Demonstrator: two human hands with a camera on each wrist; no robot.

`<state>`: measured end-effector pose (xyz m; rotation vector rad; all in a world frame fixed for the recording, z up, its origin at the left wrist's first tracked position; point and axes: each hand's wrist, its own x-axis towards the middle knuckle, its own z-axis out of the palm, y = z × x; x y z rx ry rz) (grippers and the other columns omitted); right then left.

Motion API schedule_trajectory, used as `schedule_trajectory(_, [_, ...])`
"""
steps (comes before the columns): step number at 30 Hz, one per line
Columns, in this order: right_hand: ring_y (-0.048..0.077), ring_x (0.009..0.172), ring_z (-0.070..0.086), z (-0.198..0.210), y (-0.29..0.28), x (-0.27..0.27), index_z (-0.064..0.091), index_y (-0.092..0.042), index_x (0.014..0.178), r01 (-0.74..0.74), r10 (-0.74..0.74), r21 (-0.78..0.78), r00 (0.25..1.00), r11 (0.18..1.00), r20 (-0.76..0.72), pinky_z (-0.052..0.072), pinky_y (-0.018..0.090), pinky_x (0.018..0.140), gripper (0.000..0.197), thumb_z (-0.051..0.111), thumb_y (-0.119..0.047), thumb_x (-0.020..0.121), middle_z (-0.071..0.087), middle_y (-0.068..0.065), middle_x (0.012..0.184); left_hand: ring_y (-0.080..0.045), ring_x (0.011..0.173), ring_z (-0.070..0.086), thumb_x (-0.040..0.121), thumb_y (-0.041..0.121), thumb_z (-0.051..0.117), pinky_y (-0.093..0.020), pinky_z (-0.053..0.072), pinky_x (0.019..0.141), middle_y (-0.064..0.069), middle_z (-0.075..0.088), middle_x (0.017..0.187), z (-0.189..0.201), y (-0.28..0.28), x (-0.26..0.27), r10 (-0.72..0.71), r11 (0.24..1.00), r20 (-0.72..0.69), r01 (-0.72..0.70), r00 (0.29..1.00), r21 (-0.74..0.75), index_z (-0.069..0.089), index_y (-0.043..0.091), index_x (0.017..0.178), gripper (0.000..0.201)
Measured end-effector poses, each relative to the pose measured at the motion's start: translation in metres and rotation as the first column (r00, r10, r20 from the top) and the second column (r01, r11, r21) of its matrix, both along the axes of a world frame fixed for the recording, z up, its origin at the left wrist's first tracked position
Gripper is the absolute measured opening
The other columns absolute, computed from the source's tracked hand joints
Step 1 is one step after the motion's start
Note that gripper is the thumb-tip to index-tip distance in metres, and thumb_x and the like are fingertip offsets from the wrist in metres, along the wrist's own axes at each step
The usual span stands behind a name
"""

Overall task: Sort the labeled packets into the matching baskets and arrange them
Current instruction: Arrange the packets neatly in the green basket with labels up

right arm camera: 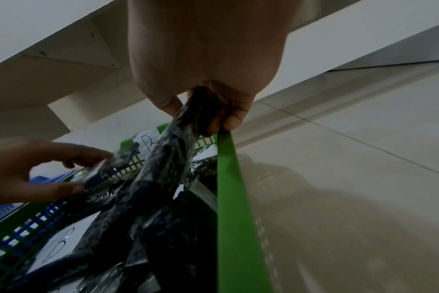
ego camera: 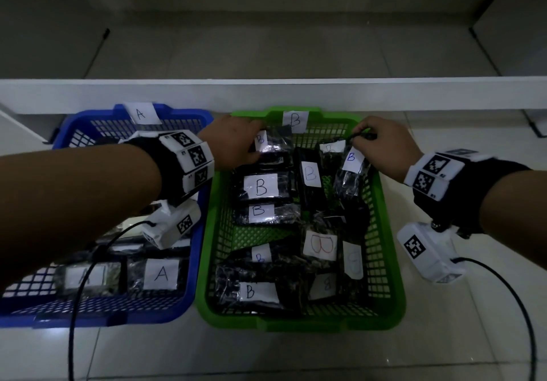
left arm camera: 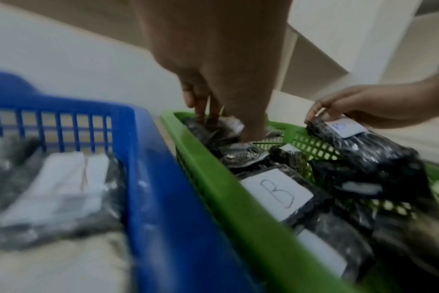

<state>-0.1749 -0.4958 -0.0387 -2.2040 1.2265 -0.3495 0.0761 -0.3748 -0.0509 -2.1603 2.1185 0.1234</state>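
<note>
Nearest the head camera: two bare forearms, each with a black wrist strap (ego camera: pixel 174 167) carrying white marker blocks, and a black cable (ego camera: pixel 74 306) trailing from the left one. Left: blue basket (ego camera: pixel 195 268), tagged A on its far rim, on the tiled floor (ego camera: pixel 444 336); it holds black packets in clear wrap, two with white A labels (ego camera: pixel 161 274) near its front wall. Centre: green basket (ego camera: pixel 393 277), touching the blue one side by side, tagged B on its far rim, filled with black packets bearing white B labels, some flat, some overlapping at angles. Left hand (ego camera: pixel 236 144): reaches across into the far left corner of the green basket, fingers and thumb curled round a B packet (ego camera: pixel 272 150) lying there. Right hand (ego camera: pixel 381 141): at the far right corner of the green basket, fingertips pinching the top edge of another B packet (ego camera: pixel 352 173), which hangs tilted, its lower end among the others. Behind both baskets: a white shelf ledge (ego camera: pixel 296 90).
</note>
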Motion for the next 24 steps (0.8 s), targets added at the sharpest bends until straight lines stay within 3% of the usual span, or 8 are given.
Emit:
schedule_trajectory(2, [0.022, 0.083, 0.059, 0.001, 0.0, 0.0, 0.066, -0.01, 0.099, 0.005, -0.005, 0.001, 1.0, 1.0, 0.007, 0.041, 0.024, 0.071, 0.016, 0.057, -0.017, 0.087, 0.064, 0.006, 0.095, -0.025, 0.094, 0.063, 0.083, 0.047, 0.057, -0.035, 0.052, 0.083, -0.006, 0.066, 0.114, 0.011, 0.003, -0.004, -0.086, 0.995, -0.056, 0.083, 0.995, -0.054, 0.046, 0.018, 0.134, 0.059])
schedule_trajectory(4, [0.018, 0.082, 0.057, 0.001, 0.0, 0.0, 0.066, -0.011, 0.097, 0.024, -0.024, 0.0, 0.999, 1.0, 0.021, 0.039, 0.022, 0.071, 0.015, 0.057, -0.016, 0.087, 0.062, 0.003, 0.094, -0.019, 0.089, 0.061, 0.082, 0.049, 0.058, -0.033, 0.053, 0.078, -0.003, 0.064, 0.108, 0.019, 0.01, -0.009, -0.189, 0.981, -0.146, 0.194, 0.971, 0.023, 0.05, 0.019, 0.127, 0.055])
schedule_trajectory(8, [0.019, 0.082, 0.06, 0.001, -0.002, -0.001, 0.067, -0.01, 0.095, 0.068, -0.068, -0.01, 0.997, 0.998, 0.048, 0.042, 0.022, 0.071, 0.015, 0.057, -0.015, 0.085, 0.064, 0.003, 0.095, -0.015, 0.1, 0.052, 0.081, 0.057, 0.056, -0.027, 0.047, 0.085, -0.002, 0.05, 0.116, 0.008, 0.032, -0.015, -0.329, 0.907, -0.107, 0.345, 0.938, 0.241, 0.048, 0.015, 0.124, 0.06])
schedule_trajectory(11, [0.024, 0.086, 0.063, 0.002, -0.004, -0.001, 0.068, -0.01, 0.094, 0.069, -0.068, -0.018, 0.997, 0.997, 0.041, 0.045, 0.023, 0.071, 0.016, 0.057, -0.016, 0.084, 0.067, 0.006, 0.1, -0.017, 0.106, 0.05, 0.084, 0.057, 0.054, -0.027, 0.044, 0.083, -0.003, 0.045, 0.123, -0.004, 0.039, -0.02, -0.336, 0.903, -0.017, 0.327, 0.942, 0.28, 0.038, 0.013, 0.131, 0.066])
schedule_trajectory(15, [0.023, 0.084, 0.063, 0.001, -0.004, 0.0, 0.067, -0.01, 0.094, 0.078, -0.077, -0.007, 0.996, 0.997, 0.052, 0.044, 0.022, 0.068, 0.015, 0.058, -0.015, 0.084, 0.067, 0.005, 0.096, -0.021, 0.113, 0.045, 0.087, 0.049, 0.05, -0.034, 0.049, 0.086, -0.008, 0.044, 0.125, -0.008, 0.038, -0.021, -0.245, 0.955, 0.044, 0.233, 0.969, 0.183, 0.038, 0.01, 0.131, 0.06])
schedule_trajectory(19, [0.018, 0.072, 0.057, 0.01, -0.009, -0.002, 0.065, -0.015, 0.089, 0.116, -0.117, 0.012, 0.986, 0.993, 0.119, 0.041, 0.013, 0.055, 0.009, 0.058, -0.014, 0.082, 0.063, 0.004, 0.082, -0.023, 0.117, 0.042, 0.087, 0.049, 0.047, -0.033, 0.046, 0.089, -0.01, 0.041, 0.128, -0.002, 0.035, -0.027, -0.228, 0.964, 0.118, 0.207, 0.966, 0.167, 0.036, 0.008, 0.135, 0.064])
schedule_trajectory(21, [0.018, 0.075, 0.058, 0.016, -0.015, -0.003, 0.066, -0.018, 0.087, 0.176, -0.178, 0.027, 0.967, 0.984, 0.181, 0.044, 0.022, 0.063, 0.01, 0.058, -0.017, 0.08, 0.064, 0.004, 0.082, -0.025, 0.118, 0.04, 0.085, 0.047, 0.05, -0.034, 0.043, 0.095, -0.012, 0.036, 0.134, 0.005, 0.032, -0.038, -0.255, 0.964, 0.097, 0.244, 0.962, 0.105, 0.029, 0.008, 0.141, 0.072])
schedule_trajectory(24, [0.019, 0.081, 0.061, 0.022, -0.023, -0.008, 0.067, -0.018, 0.09, 0.288, -0.282, 0.011, 0.931, 0.958, 0.233, 0.05, 0.03, 0.076, 0.015, 0.057, -0.019, 0.079, 0.065, 0.003, 0.086, -0.024, 0.124, 0.037, 0.084, 0.036, 0.057, -0.035, 0.036, 0.102, -0.011, 0.031, 0.139, 0.012, 0.02, -0.071, -0.366, 0.922, -0.105, 0.376, 0.925, 0.096, 0.026, 0.015, 0.143, 0.071])
